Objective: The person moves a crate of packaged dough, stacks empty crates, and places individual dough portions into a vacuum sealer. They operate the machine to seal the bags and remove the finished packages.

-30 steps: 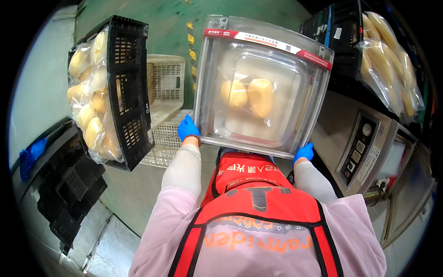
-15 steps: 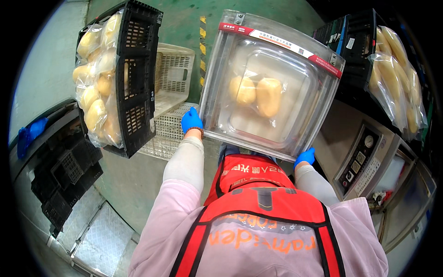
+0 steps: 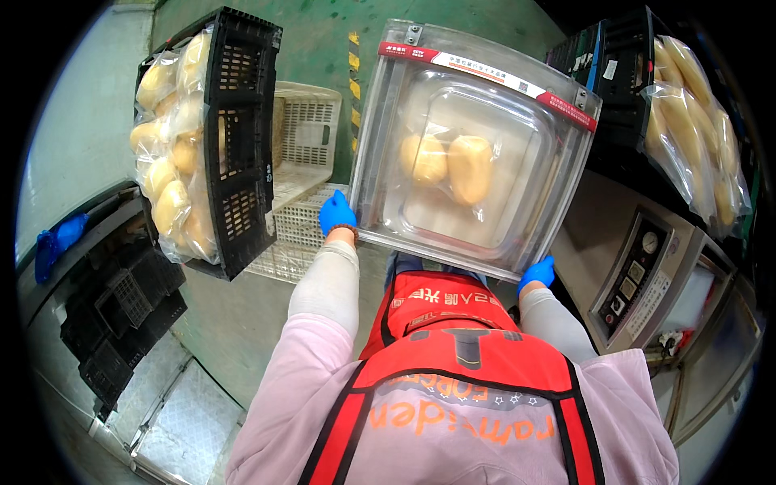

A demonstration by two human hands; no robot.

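In front of me is a vacuum packing machine with a clear domed lid [image 3: 485,105] that lies down over its chamber. Through the lid shows a clear bag holding two pale yellow, rounded pieces [image 3: 469,168] that look like peeled potatoes. My left hand [image 3: 337,213], in a blue glove, is closed at the lid's left edge, near its front corner. At the front right corner my right hand [image 3: 536,273], also gloved in blue, is closed on the lid's edge. Its fingers are partly hidden.
To the left stands a black crate [image 3: 242,153] with bagged pale yellow pieces [image 3: 174,162]. Behind it are white plastic baskets [image 3: 307,133]. On the right, more long bagged pieces [image 3: 691,129] rest by dark crates. A gauge panel [image 3: 634,271] sits below them. Blue gloves [image 3: 58,242] lie far left.
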